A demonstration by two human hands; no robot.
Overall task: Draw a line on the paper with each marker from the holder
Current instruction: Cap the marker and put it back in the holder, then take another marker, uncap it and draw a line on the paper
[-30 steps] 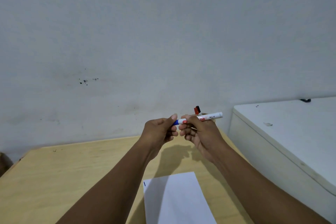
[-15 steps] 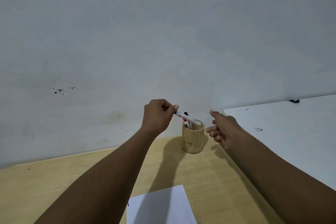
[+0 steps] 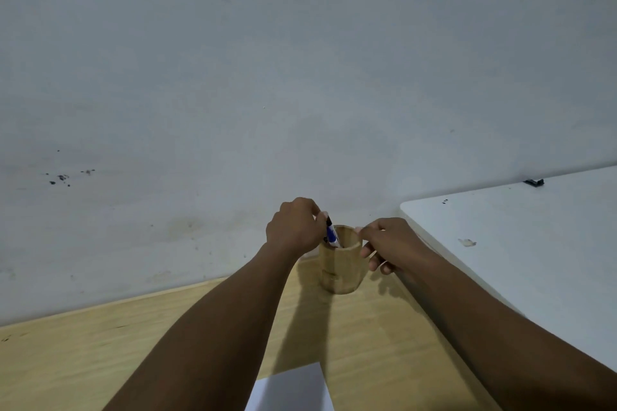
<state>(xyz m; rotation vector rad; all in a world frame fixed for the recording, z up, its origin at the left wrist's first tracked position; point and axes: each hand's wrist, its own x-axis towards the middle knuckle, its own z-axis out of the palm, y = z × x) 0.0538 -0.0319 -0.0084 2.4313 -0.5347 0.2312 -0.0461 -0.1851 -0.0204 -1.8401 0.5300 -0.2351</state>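
Observation:
A wooden marker holder (image 3: 340,272) stands on the wooden table (image 3: 100,344) near the wall. My left hand (image 3: 293,227) is at the holder's left rim, shut on a white marker with a blue cap (image 3: 331,234). The marker tilts into the holder's mouth, cap end up, and its lower part is hidden inside. My right hand (image 3: 390,243) is at the right rim, thumb and forefinger pinching the edge, the other fingers curled beside the wall of the holder. The white paper (image 3: 293,390) lies at the bottom edge, partly shaded by my left arm.
A white tabletop (image 3: 517,260) stands higher than the wooden table and borders it on the right, close to the holder. A small dark object (image 3: 534,182) lies at its far edge. A grey wall rises right behind the holder.
My left hand has lowered the marker from above the holder into its mouth. My right hand has moved left from open air to the holder's right rim.

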